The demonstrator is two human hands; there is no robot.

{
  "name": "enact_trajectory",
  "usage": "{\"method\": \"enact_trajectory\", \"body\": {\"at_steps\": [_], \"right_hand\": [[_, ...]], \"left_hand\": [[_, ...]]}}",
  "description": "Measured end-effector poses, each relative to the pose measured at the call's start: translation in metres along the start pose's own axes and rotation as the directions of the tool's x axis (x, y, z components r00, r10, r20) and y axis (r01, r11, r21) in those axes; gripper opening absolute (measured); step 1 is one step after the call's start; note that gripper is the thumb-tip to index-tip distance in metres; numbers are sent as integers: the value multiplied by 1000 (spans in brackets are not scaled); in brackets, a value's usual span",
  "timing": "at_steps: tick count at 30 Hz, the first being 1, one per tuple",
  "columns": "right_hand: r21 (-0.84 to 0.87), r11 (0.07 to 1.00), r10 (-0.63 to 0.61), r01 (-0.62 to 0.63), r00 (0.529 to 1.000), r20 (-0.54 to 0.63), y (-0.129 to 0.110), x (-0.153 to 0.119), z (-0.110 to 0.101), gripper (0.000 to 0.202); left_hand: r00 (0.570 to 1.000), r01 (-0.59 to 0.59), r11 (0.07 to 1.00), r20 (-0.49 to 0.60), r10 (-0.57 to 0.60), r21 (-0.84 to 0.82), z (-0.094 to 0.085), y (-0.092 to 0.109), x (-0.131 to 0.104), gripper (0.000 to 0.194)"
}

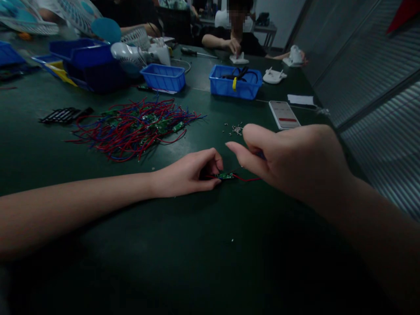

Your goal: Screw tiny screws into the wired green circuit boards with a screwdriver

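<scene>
My left hand (197, 173) rests on the dark green table, its thumb and fingers pinched on the left end of a small green circuit board (226, 176). A red wire (247, 179) runs from the board's right end toward my right hand (278, 153). That hand is raised to the right of the board, its fingers curled; what they hold, if anything, is hidden. Just beyond my hands lies a little heap of small screws (236, 129). A large tangled pile of circuit boards with red and blue wires (141, 127) spreads at the left.
A blue basket with black cables (234, 87), another blue basket (164, 78) and blue bins (92, 65) stand farther back. A phone (284, 115) lies beyond my right hand. Across the table, a person (229, 43) handles a white part (239, 59).
</scene>
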State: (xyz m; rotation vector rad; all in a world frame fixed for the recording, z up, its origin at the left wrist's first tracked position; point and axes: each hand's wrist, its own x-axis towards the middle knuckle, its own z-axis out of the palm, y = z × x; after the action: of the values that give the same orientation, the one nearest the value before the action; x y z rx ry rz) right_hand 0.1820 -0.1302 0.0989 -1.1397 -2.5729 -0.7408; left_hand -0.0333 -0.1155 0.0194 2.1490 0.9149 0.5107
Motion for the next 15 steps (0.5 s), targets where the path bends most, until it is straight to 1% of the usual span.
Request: {"method": "enact_trajectory", "body": {"at_steps": [2, 3, 4, 6, 8, 9, 10, 12, 15], "right_hand": [[-67, 995, 78, -77, 997, 11, 3, 1, 1, 53], [-55, 993, 101, -100, 995, 18, 4, 1, 2, 50], [-4, 995, 105, -104, 994, 31, 6, 2, 3, 42], [201, 977, 53, -66, 996, 69, 7, 3, 5, 27], [405, 914, -33, -6, 995, 91, 8, 4, 6, 25], [452, 892, -66, 16, 993, 97, 7, 4, 6, 26], [457, 889, -85, 33, 992, 94, 7, 4, 5, 27], [389, 919, -100, 60, 992, 82, 6, 4, 4, 33], [315, 947, -82, 60, 995, 58, 6, 3, 4, 39]], "left_hand": [[1000, 0, 1000, -2, 0, -16, 0, 1, 0, 22], [1000, 5, 1000, 1, -5, -22, 0, 1, 0, 22], [1000, 13, 1000, 4, -13, -27, 0, 2, 0, 22], [1000, 28, 999, 11, -28, -33, 0, 2, 0, 23], [999, 36, 999, 20, -36, -34, 0, 2, -1, 23], [999, 36, 999, 22, -35, -33, 0, 2, -1, 23], [999, 35, 999, 22, -34, -33, 1, 2, -1, 23], [999, 28, 999, 17, -28, -35, 1, 1, 0, 24], [1000, 18, 999, 7, -17, -28, 0, 0, 0, 24]]}}
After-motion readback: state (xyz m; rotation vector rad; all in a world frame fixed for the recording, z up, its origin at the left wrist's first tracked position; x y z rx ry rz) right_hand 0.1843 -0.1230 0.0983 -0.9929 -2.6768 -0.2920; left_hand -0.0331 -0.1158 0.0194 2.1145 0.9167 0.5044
